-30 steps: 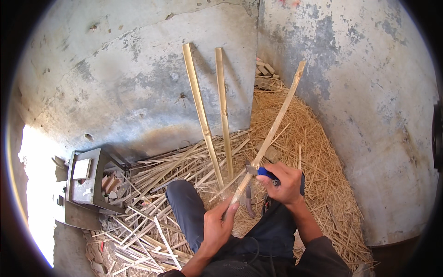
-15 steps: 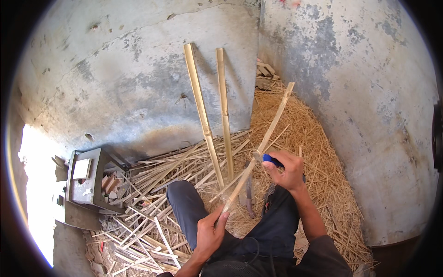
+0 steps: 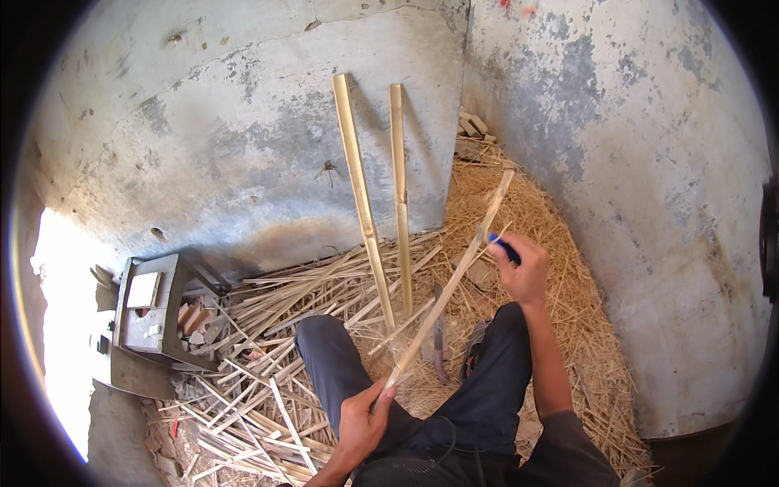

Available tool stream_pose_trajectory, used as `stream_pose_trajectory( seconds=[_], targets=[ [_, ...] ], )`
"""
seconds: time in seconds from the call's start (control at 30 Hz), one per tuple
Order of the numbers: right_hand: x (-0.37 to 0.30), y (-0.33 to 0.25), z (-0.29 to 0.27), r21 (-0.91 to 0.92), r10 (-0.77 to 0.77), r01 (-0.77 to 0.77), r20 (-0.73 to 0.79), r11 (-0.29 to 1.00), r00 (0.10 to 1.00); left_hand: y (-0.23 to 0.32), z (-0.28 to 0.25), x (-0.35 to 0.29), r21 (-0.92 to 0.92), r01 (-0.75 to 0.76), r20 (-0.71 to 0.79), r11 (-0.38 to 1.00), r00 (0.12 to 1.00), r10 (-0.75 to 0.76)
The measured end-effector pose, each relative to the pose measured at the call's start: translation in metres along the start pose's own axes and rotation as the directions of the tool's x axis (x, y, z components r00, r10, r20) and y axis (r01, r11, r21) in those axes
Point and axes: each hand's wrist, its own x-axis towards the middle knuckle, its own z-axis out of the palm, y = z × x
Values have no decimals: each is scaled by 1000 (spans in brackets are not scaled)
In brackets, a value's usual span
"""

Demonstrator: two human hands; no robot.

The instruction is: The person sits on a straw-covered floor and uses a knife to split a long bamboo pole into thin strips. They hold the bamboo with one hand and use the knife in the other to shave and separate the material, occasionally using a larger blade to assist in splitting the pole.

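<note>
A long split bamboo strip slants up and away to the right across my lap. My left hand is closed around its near end. Higher up, beside the strip's far part, my right hand is closed on a blue-handled tool; its working end is too small to make out. A thin curled shaving shows by the tool. On the ground between my knees lies a knife-like tool with a dark, narrow blade, partly behind the strip.
Two bamboo strips, one longer and one shorter, lean against the worn wall. Cut strips are heaped at left, beside a grey wooden stool-like frame. Shavings cover the ground at right. Bricks lie in the corner.
My right hand has moved up and to the right along the strip with the blue-handled tool. The strip's far end sits slightly lower in view; my left hand keeps its hold.
</note>
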Motion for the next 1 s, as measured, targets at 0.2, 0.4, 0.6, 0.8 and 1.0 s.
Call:
stream_pose_trajectory(
  seconds=[0.2, 0.4, 0.6, 0.8, 1.0],
  targets=[
    [19, 29, -4, -91, 9, -9, 8, 996, 1000, -13, -5, -14, -16, 47, 40, 999, 998, -47],
    [20, 36, 4, -111, 12, -12, 6, 994, 1000, -11, -6, -12, -6, 47, 25, 999, 999, -47],
    [19, 30, 16, -42, 65, -65, -5, 997, 998, -24, -8, -8, -46, 105, 42, 993, 994, -103],
    [24, 33, 15, 247, 306, -339, 162, 908, 938, -50, -20, 7, -286, 310, 228, 907, 941, -249],
    [18, 55, 16, 572, 344, -567, 457, 593, 820, -58, -16, 14, -328, 275, 190, 904, 956, -222]
  ],
)
